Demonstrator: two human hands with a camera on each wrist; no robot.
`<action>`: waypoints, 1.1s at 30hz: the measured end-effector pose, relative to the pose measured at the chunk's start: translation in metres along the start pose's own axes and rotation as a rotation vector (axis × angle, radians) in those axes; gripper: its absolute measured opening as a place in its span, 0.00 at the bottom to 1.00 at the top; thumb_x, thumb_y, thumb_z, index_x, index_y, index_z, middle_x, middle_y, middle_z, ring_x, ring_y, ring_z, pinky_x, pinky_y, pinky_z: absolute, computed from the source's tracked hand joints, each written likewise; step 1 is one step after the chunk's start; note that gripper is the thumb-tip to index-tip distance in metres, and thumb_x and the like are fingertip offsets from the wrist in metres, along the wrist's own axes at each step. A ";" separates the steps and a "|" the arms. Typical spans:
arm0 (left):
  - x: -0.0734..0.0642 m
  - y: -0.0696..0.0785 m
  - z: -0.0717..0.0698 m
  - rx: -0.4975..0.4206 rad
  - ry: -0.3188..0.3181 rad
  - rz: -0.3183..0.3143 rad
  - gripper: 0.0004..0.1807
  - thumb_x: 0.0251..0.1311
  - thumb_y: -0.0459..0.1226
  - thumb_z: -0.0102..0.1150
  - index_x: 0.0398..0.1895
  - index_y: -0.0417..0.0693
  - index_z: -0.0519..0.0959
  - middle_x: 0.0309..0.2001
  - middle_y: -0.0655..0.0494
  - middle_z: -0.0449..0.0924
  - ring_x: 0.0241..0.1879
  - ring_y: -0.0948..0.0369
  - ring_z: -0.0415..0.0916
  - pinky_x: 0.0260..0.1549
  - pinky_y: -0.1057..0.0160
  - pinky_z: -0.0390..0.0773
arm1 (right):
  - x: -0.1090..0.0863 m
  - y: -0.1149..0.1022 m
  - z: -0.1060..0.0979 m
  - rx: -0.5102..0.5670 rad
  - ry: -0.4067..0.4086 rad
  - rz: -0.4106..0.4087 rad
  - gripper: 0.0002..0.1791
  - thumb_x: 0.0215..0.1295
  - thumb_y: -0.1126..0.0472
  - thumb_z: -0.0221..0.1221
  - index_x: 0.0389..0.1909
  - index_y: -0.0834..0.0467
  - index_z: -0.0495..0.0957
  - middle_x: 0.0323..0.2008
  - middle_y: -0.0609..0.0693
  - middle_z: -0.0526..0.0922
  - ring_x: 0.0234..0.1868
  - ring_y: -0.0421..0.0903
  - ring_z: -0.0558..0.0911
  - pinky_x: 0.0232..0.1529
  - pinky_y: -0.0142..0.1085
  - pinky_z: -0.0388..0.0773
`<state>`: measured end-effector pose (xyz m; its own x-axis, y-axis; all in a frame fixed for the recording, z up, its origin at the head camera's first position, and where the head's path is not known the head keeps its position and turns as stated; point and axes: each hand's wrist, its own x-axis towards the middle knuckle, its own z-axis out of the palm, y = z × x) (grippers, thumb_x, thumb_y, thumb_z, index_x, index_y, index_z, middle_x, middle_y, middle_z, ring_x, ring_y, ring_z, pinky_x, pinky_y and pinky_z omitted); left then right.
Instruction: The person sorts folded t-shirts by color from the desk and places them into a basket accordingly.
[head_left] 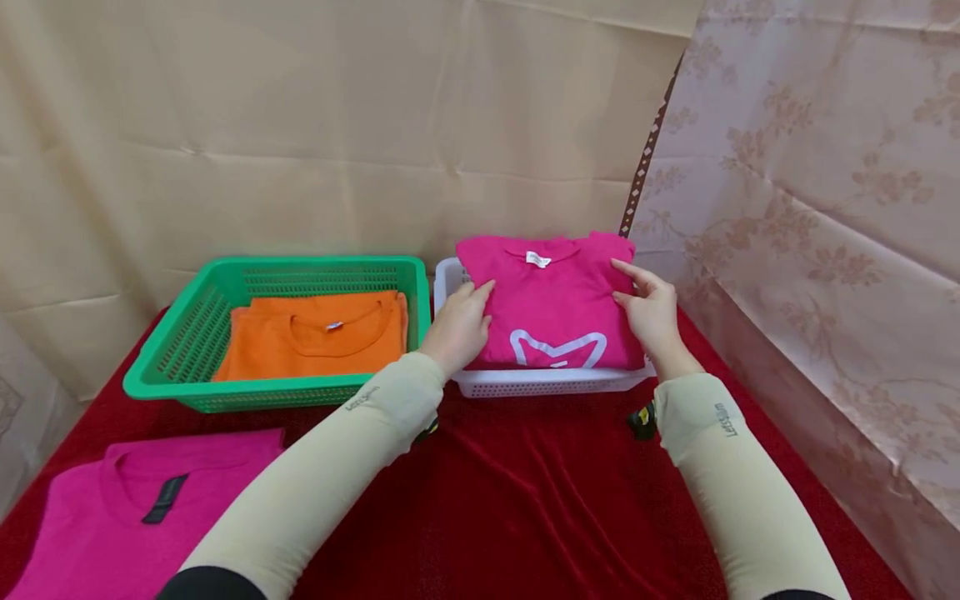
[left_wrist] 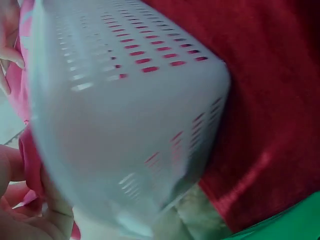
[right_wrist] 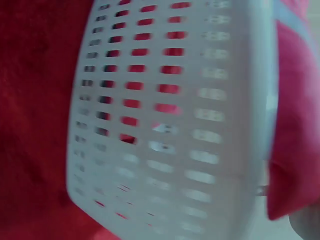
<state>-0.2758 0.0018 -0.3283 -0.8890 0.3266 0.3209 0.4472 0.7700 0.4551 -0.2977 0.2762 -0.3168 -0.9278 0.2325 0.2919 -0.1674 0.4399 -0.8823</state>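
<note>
A folded pink T-shirt (head_left: 555, 300) with a white neck label and a white star-like outline lies in the white basket (head_left: 555, 383), its neck end raised at the back rim. My left hand (head_left: 459, 327) is at the shirt's left side; in the left wrist view its fingers (left_wrist: 47, 215) pinch a fold of pink cloth beside the basket wall. On the opposite side my right hand (head_left: 651, 312) touches the shirt's right edge, forefinger and thumb extended over the cloth. The right wrist view mostly shows the perforated basket wall (right_wrist: 230, 120), with pink cloth (right_wrist: 300, 125) above the rim.
To the left of the white basket stands a green basket (head_left: 273, 385) holding a folded orange T-shirt (head_left: 322, 337). Another magenta T-shirt (head_left: 142, 533) lies front left on the red velvet cloth (head_left: 540, 508). Beige curtain (head_left: 337, 125) hangs behind; patterned fabric (head_left: 832, 208) lines the right.
</note>
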 end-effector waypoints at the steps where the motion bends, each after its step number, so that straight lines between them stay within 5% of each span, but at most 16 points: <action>1: 0.000 -0.002 0.003 0.023 -0.010 0.001 0.29 0.68 0.33 0.56 0.71 0.37 0.65 0.63 0.38 0.72 0.63 0.46 0.71 0.67 0.53 0.69 | 0.001 0.004 0.003 -0.018 0.001 -0.009 0.27 0.64 0.77 0.56 0.63 0.58 0.76 0.66 0.56 0.75 0.68 0.42 0.69 0.58 0.26 0.71; 8: -0.001 -0.012 0.023 0.124 -0.051 -0.039 0.29 0.69 0.34 0.55 0.72 0.39 0.65 0.63 0.39 0.73 0.62 0.45 0.73 0.66 0.53 0.70 | 0.004 0.022 0.020 -0.118 0.016 -0.051 0.26 0.63 0.78 0.56 0.60 0.57 0.79 0.65 0.58 0.76 0.71 0.50 0.68 0.70 0.43 0.67; 16: -0.001 -0.015 0.028 0.224 -0.070 -0.045 0.31 0.63 0.36 0.61 0.70 0.42 0.69 0.62 0.43 0.76 0.61 0.49 0.75 0.61 0.53 0.75 | 0.005 0.035 0.031 -0.205 -0.051 -0.048 0.27 0.61 0.79 0.54 0.61 0.59 0.79 0.63 0.62 0.77 0.67 0.53 0.72 0.61 0.44 0.73; 26: -0.001 -0.013 0.029 0.267 -0.144 -0.083 0.30 0.62 0.38 0.62 0.69 0.45 0.72 0.56 0.46 0.81 0.52 0.51 0.80 0.50 0.53 0.82 | 0.000 0.040 0.034 -0.475 -0.147 -0.116 0.29 0.60 0.77 0.50 0.62 0.56 0.78 0.62 0.63 0.77 0.61 0.58 0.76 0.52 0.46 0.74; 33: 0.001 -0.014 0.032 0.257 -0.103 -0.079 0.25 0.61 0.35 0.60 0.63 0.47 0.77 0.52 0.48 0.83 0.50 0.51 0.81 0.49 0.52 0.81 | 0.003 0.041 0.035 -0.537 -0.132 -0.190 0.32 0.57 0.79 0.48 0.61 0.57 0.78 0.60 0.62 0.78 0.60 0.60 0.77 0.55 0.51 0.74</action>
<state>-0.2858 0.0092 -0.3610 -0.9314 0.3035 0.2010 0.3479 0.9047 0.2458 -0.3192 0.2651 -0.3652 -0.9374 0.0117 0.3481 -0.1744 0.8493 -0.4983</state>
